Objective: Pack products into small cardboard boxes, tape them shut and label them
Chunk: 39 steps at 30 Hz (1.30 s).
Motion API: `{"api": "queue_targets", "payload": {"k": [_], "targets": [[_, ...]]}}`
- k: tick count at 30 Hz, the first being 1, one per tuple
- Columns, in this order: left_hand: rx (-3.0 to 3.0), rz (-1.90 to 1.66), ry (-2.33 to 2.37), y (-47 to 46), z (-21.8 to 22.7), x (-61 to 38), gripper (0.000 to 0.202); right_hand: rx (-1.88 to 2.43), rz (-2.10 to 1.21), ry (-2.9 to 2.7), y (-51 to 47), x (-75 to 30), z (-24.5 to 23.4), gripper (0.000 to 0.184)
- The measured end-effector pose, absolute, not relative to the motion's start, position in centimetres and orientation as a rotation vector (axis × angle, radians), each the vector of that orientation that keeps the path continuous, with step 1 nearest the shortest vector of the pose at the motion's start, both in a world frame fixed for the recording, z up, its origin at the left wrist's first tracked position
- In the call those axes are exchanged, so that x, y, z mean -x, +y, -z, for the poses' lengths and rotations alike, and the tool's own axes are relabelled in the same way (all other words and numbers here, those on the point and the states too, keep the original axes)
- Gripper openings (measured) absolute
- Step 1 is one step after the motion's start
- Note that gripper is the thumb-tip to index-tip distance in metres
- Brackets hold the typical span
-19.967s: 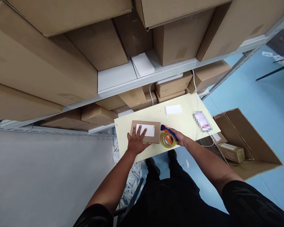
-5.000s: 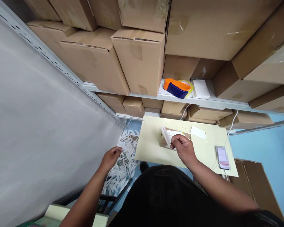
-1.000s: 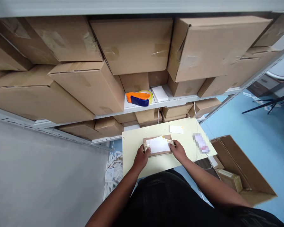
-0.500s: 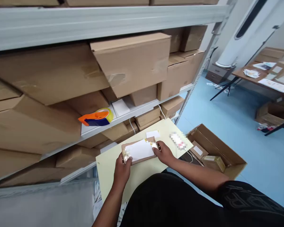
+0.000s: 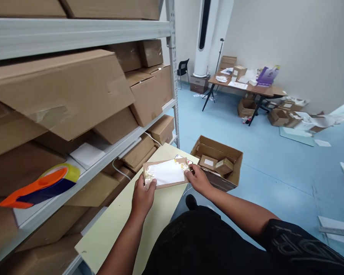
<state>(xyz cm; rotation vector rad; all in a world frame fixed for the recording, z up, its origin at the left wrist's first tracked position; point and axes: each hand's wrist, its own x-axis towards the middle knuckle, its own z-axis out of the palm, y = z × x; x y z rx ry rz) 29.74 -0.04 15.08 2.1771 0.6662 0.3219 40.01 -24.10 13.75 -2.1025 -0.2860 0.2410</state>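
Holding the parcel (image 5: 166, 186) at both ends, turned toward the open carton (image 5: 220, 148)

The parcel is held over the far part of the tabletop (image 5: 109, 233); whether contact is made beneath cannot be told. A white sheet (image 5: 169, 172) is carried on its upper face. The left end is clamped by the fingers of the left hand (image 5: 143, 194), the right end by those of the right hand (image 5: 200, 179). Shiny crinkled material, possibly clear tape, is seen at both ends.

Compared with half a second ago, the view has been swung rightward; the grip is unchanged, and the open carton is now seen more nearly ahead. By judgement, the parcel is being turned away from its working position rather than adjusted there.

Count: one parcel is held. Two smaller boxes (image 5: 208, 162) are contained in the one open carton, just beyond the tabletop. On the shelf (image 5: 114, 152), one tape dispenser (image 5: 46, 189) and one white block (image 5: 88, 154) are found; the shelved cartons cannot be reliably counted.
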Motion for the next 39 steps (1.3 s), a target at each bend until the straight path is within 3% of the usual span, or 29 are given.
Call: {"api": "queue_targets", "payload": {"k": [9,25,32,39], "targets": [[-2.067,-0.154,0.327,-9.0,-15.3,-42.4,0.063,2.072,-0.036,0.004,-35.1,-45.5,-13.8,0.046],[-2.074,0.139,0.163,-24.8,-11.8,-65.4,0.065,2.109,-0.091,0.257,-50.3,-60.0,-9.9,0.05],[-1.962,0.159,0.225,-24.6,-8.8,-68.0,0.056,2.355,-0.073,0.323,-55.5,-63.9,-6.5,0.056],[-1.938,0.042,0.519,-19.5,-7.2,-60.1,0.046,2.364,-0.313,0.051,-54.0,-67.9,-4.1,0.043]]}}
